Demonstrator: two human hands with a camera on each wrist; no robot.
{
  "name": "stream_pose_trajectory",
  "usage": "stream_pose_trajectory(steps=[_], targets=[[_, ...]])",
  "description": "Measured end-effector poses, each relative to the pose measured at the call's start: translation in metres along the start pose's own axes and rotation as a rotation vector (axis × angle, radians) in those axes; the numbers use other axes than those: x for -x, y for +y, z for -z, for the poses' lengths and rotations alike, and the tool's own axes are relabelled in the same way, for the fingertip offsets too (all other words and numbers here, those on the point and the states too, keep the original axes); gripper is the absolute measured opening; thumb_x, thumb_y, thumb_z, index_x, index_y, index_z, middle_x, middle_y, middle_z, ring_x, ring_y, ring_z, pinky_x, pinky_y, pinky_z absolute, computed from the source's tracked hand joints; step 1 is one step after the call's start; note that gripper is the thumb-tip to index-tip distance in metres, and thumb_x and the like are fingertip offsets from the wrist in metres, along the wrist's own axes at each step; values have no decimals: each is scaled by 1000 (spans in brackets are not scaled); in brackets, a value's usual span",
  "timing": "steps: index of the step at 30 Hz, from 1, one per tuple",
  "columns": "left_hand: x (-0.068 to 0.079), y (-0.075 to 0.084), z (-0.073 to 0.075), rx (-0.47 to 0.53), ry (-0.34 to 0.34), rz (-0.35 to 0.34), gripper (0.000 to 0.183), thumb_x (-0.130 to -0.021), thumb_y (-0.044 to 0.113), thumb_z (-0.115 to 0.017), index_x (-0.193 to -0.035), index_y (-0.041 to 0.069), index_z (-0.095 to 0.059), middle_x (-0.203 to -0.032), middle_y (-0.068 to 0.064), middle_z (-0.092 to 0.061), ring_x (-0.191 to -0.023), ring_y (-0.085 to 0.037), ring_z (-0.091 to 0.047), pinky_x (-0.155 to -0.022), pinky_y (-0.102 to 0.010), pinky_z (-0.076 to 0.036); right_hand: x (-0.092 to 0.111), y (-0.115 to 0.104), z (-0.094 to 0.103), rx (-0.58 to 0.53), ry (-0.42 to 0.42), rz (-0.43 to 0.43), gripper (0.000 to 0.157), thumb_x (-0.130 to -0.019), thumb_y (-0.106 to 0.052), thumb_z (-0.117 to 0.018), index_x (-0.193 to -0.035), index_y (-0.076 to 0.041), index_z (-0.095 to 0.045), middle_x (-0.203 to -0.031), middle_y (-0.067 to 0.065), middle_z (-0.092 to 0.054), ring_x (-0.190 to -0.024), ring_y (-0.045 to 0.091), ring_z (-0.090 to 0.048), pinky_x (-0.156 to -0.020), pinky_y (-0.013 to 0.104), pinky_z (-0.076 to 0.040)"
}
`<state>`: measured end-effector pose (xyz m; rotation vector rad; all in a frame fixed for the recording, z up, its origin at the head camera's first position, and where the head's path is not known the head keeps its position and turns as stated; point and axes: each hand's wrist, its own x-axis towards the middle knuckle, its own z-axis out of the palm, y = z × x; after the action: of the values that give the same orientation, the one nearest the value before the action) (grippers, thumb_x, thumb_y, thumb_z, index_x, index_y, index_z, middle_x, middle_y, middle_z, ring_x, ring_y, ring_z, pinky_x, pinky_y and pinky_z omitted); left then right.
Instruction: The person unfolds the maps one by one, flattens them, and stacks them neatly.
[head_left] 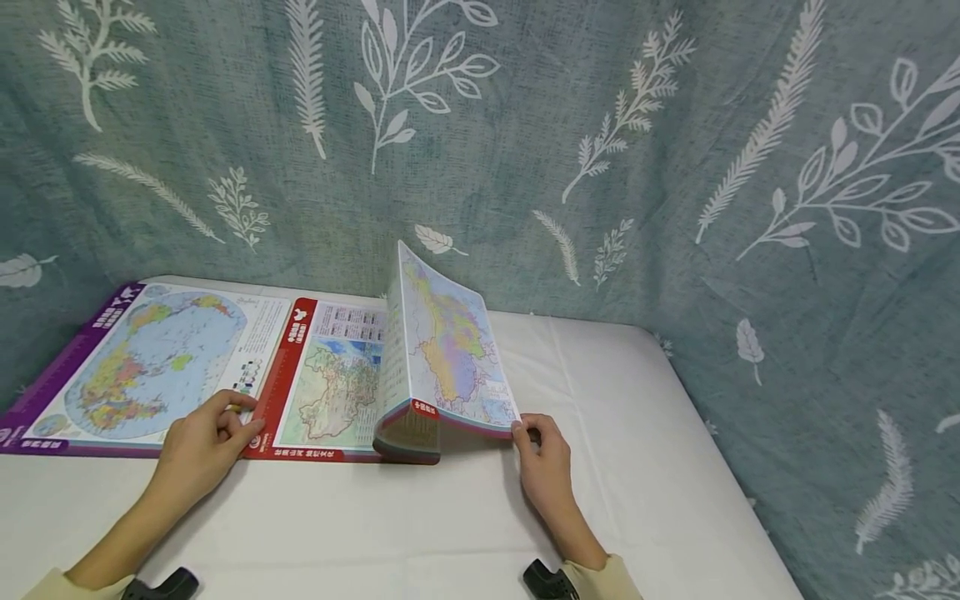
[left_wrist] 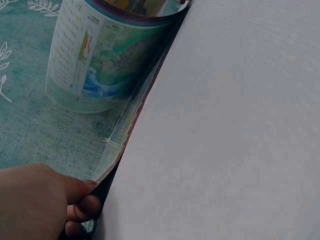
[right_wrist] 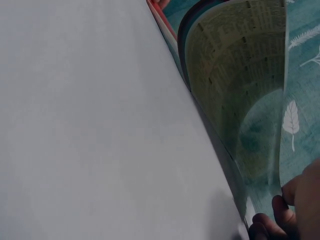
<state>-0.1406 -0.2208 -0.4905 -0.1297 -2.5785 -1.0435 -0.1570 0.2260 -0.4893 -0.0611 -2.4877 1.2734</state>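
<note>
A red-bordered map sheet [head_left: 330, 400] lies on the table, its left part flat and its right part bent up into a curl. The raised panel [head_left: 453, 350] has a coloured map on its face. My right hand [head_left: 546, 457] pinches this panel's lower right corner between thumb and fingers, also seen in the right wrist view. My left hand [head_left: 201, 442] is at the red sheet's lower left corner, thumb and fingers pinching the sheet edge in the left wrist view. Under that hand's side lies a purple-bordered world map [head_left: 180, 367], partly covered by the fingers.
A white cloth [head_left: 360, 533] covers the table. Behind it and along the right side hangs a green curtain [head_left: 480, 167] with white leaf prints. The raised panel's top reaches up in front of the curtain. Dark devices [head_left: 551, 579] sit at both wrists.
</note>
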Motion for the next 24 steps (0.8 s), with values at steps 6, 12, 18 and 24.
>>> stream_pose_trajectory(steps=[6,12,18,24], targets=[[0,0,-1,-2,-1,0,27,-93,15,-81,-112,4,-65,-58,10,-52,-51,-1,-34,-55,-28,-27,-2,5,11,-3,13,-26,16,-105,-17,-65,-106,-2,-69,-113,12,-73,-102,22,-67,-88,25,-51],[0,-2,-1,-6,-1,-7,29,-92,15,-81,-113,3,-65,-58,9,-52,-51,0,-35,-55,-28,-28,-7,13,20,8,38,-68,17,-105,-15,-64,-109,0,-69,-110,15,-73,-99,19,-65,-84,20,-49],[0,-2,-1,-3,-1,-1,29,-92,14,-81,-113,3,-65,-59,10,-51,-51,-1,-35,-56,-28,-27,-12,22,30,15,71,-75,15,-104,-13,-66,-107,1,-70,-106,16,-72,-91,13,-60,-79,17,-46],[-1,-2,-2,1,0,-4,29,-93,15,-81,-114,3,-65,-59,9,-52,-52,0,-34,-56,-28,-27,-15,31,39,53,95,-94,15,-103,-14,-67,-106,0,-71,-102,15,-71,-84,10,-58,-74,17,-44]])
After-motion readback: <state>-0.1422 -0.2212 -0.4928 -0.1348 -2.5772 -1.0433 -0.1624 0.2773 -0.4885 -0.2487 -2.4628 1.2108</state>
